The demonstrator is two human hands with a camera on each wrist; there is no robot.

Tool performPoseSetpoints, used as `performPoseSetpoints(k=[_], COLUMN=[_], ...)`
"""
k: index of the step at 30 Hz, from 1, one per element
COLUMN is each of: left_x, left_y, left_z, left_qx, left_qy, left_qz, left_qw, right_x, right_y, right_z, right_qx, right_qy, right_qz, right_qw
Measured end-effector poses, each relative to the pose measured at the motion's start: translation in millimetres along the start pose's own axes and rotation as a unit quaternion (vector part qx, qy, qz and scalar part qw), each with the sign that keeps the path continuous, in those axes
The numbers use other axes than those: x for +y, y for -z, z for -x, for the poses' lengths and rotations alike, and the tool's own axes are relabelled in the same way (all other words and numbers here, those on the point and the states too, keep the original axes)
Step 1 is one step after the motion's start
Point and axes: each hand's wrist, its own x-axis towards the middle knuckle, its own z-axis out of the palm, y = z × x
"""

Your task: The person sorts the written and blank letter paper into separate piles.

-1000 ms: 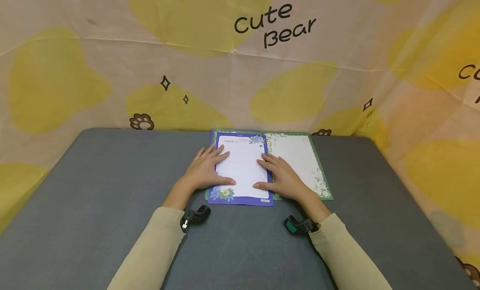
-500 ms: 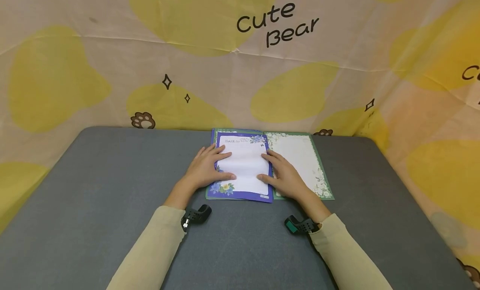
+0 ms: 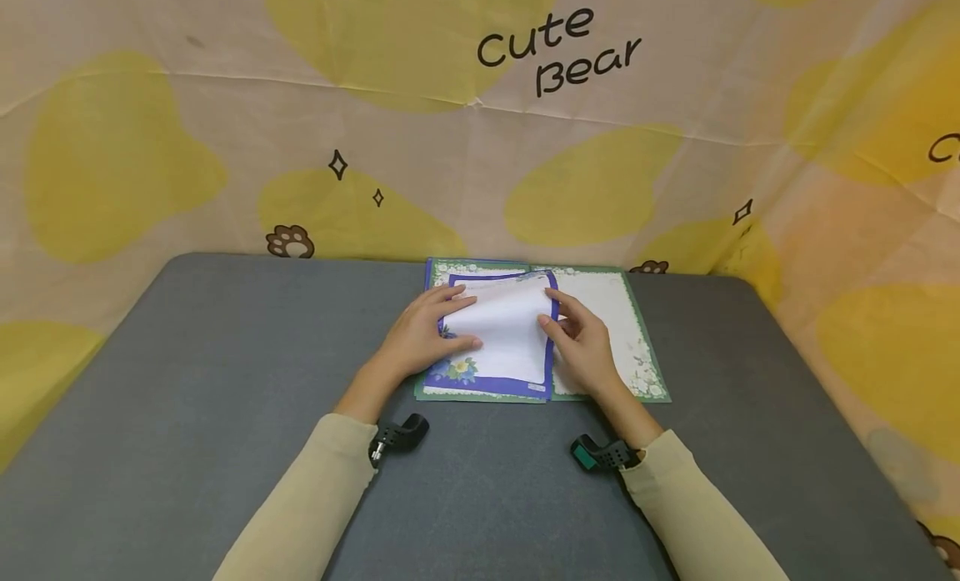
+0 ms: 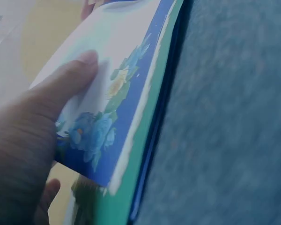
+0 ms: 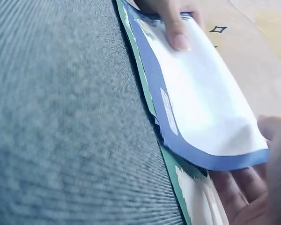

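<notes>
A blue-bordered letter-paper sheet [image 3: 504, 331] printed with blue flowers lies over an opened green-bordered folder-like sheet [image 3: 641, 339]. My right hand [image 3: 588, 343] pinches the right edge of the letter paper, thumb on top and fingers [image 5: 246, 185] beneath. That edge is lifted, so the paper bows up. The left hand [image 3: 420, 335] rests at the paper's left side, fingers extended on its white face; its thumb [image 4: 72, 77] lies on the paper near the flowers.
Grey cloth covers the table [image 3: 247, 381]. A patterned yellow and cream curtain [image 3: 420, 147] stands right behind the table's far edge. Dark wrist straps [image 3: 397, 433] sit on both wrists.
The letter paper has shifted away from me and to the right. My right hand has gone from resting flat on it to pinching and raising its right edge; the left hand moved slightly right.
</notes>
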Motion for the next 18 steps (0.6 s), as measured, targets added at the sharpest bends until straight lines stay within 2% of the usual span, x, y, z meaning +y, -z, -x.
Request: performPoseSetpoints(k=[4, 9, 13, 15, 18], left_x=[7.3, 9.9, 9.8, 9.8, 10.5], left_y=[-0.5, -1.2, -0.7, -0.4, 1.2], left_z=[0.3, 0.1, 0.0, -0.2, -0.6], left_qx=[-0.012, -0.012, 0.017, 0.040, 0.070], left_qy=[0.013, 0.040, 0.070, 0.088, 0.093], left_qz=[0.024, 0.045, 0.090, 0.124, 0.169], left_qw=[0.9996, 0.9981, 0.9933, 0.9876, 0.9786], right_x=[-1.0, -4.9, -7.9, -9.0, -10.3], right_y=[0.4, 1.6, 2.8, 3.9, 5.4], right_z=[-0.3, -0.5, -0.6, -0.6, -0.7], right_qx=[-0.001, 0.000, 0.009, 0.014, 0.019], right_qy=[-0.042, -0.060, -0.058, -0.058, -0.061], right_qz=[-0.094, -0.137, -0.142, -0.147, -0.158], right_qw=[0.9947, 0.9888, 0.9881, 0.9874, 0.9854])
